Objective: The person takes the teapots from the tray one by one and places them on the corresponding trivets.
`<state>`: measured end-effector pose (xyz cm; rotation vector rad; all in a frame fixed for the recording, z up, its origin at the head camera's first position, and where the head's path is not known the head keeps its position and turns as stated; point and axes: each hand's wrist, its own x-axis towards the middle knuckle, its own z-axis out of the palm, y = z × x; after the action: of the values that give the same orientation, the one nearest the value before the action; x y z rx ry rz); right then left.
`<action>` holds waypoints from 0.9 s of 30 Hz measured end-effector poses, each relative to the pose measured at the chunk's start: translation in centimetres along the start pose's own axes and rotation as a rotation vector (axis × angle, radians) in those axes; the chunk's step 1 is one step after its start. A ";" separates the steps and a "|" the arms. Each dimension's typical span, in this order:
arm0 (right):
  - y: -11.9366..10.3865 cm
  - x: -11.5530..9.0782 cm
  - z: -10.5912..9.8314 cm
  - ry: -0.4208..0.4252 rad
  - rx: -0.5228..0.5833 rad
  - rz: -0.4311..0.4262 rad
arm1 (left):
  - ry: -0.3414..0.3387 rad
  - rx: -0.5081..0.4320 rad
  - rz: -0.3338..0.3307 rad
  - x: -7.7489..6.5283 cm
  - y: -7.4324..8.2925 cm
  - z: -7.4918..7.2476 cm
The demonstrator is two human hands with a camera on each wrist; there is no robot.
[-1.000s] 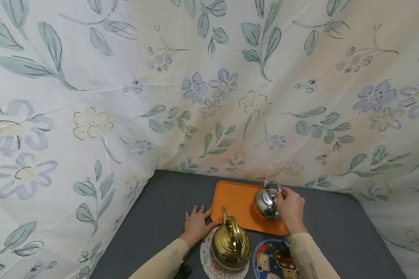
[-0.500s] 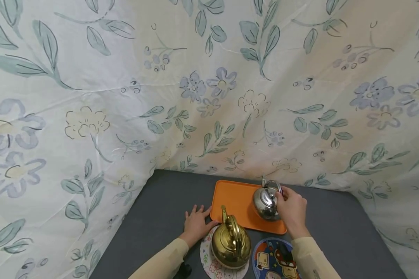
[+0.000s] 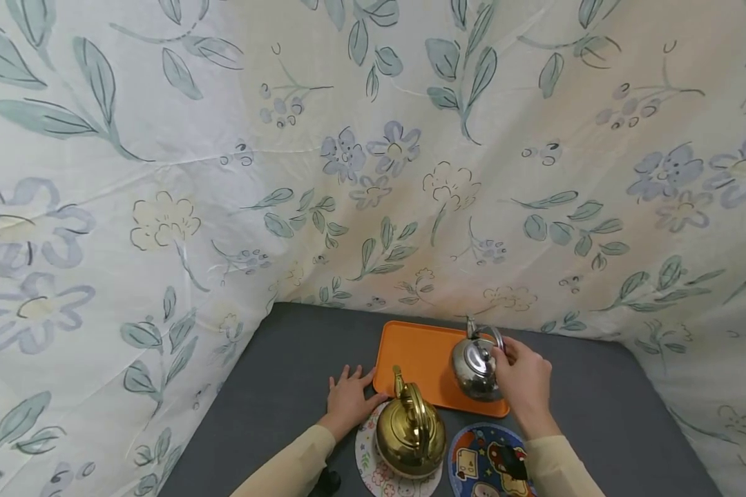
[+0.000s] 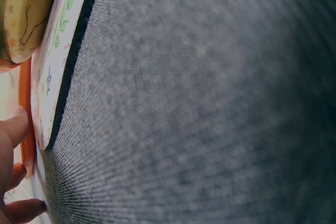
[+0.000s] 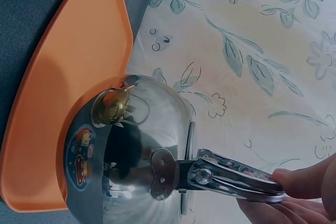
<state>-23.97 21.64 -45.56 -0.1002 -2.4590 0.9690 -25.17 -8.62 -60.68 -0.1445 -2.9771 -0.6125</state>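
Note:
In the head view my right hand (image 3: 525, 379) pinches the handle of a shiny silver kettle (image 3: 472, 373), which is over the right part of the orange tray (image 3: 410, 352). The right wrist view shows thumb and fingers (image 5: 304, 182) around the kettle's metal handle (image 5: 236, 179). My left hand (image 3: 349, 400) lies with spread fingers at the tray's left edge, thumb by the near left corner. Close beside that thumb a gold kettle (image 3: 404, 442) stands on a round floral mat (image 3: 367, 449), its spout pointing toward the tray.
A round blue cartoon mat (image 3: 481, 459) lies in front of the tray, with a dark shadow on its right part. Grey cloth (image 3: 273, 386) covers the table. Floral fabric (image 3: 410, 228) rises behind and at both sides. A small black object (image 3: 328, 481) lies by the left forearm.
My right hand has brought the silver kettle slightly toward me and to the right, and the kettle now overlaps the tray's near edge more. The left hand and the gold kettle stay put.

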 end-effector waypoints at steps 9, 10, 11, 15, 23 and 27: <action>-0.1 -1.3 -0.7 0.009 0.002 -0.022 | 0.013 0.004 -0.002 -0.1 0.0 0.1; -0.1 -1.4 -0.8 0.009 0.003 -0.026 | 0.013 0.005 -0.001 -0.1 0.0 0.1; 0.0 -1.5 -0.8 0.009 0.002 -0.030 | 0.012 0.005 -0.002 -0.1 0.0 0.1; 0.0 -1.9 -0.9 0.012 0.002 -0.044 | 0.017 0.002 0.001 -0.2 -0.1 0.1; -0.1 -2.9 -1.1 0.025 0.005 -0.052 | 0.021 -0.018 0.006 -0.2 -0.3 0.3; -0.3 -3.5 -1.4 0.029 0.002 -0.048 | 0.024 -0.021 0.010 -0.2 -0.3 0.3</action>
<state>-20.20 21.44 -45.99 -0.0535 -2.4230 0.9437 -25.06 -8.78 -61.07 -0.1521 -2.9459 -0.6392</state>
